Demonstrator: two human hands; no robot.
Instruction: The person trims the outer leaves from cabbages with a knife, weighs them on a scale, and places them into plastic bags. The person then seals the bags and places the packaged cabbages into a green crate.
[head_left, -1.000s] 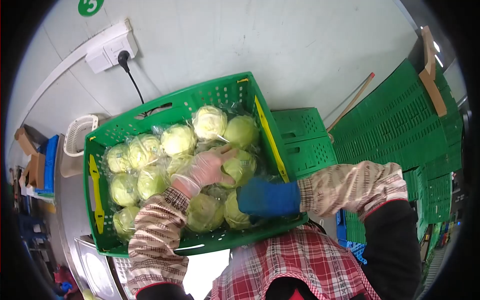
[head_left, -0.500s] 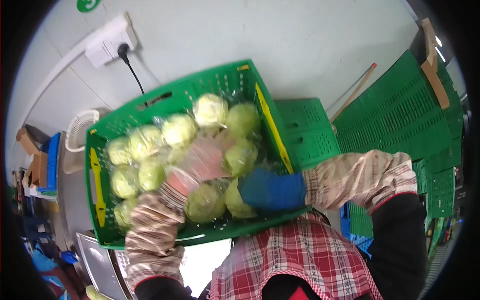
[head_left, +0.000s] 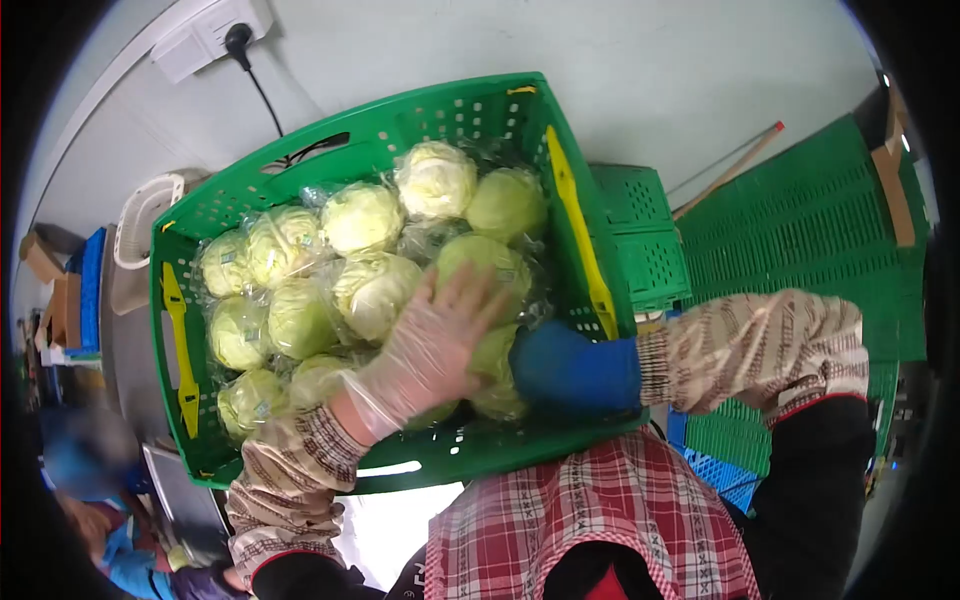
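Observation:
A green plastic crate (head_left: 400,110) holds several pale green cabbages (head_left: 365,219), each wrapped in clear film. My left hand (head_left: 430,350), in a thin transparent glove, reaches in with its fingers stretched over a wrapped cabbage (head_left: 485,265) right of the middle. Against the lower right side of the load, my right hand (head_left: 578,370) in a blue glove presses close to another cabbage (head_left: 497,375). The fingers of the blue glove are blurred and partly hidden there.
Stacked green crates (head_left: 640,215) stand to the right, near a stick (head_left: 730,170) leaning on the wall. A white basket (head_left: 148,215) lies left of the crate. Above it, a black plug (head_left: 238,40) sits in a wall socket. Another person (head_left: 120,540) is at lower left.
My left hand has shifted right and down, uncovering a cabbage in the middle. The crate appears larger and a little higher in view. My right hand stays at the lower right cabbages.

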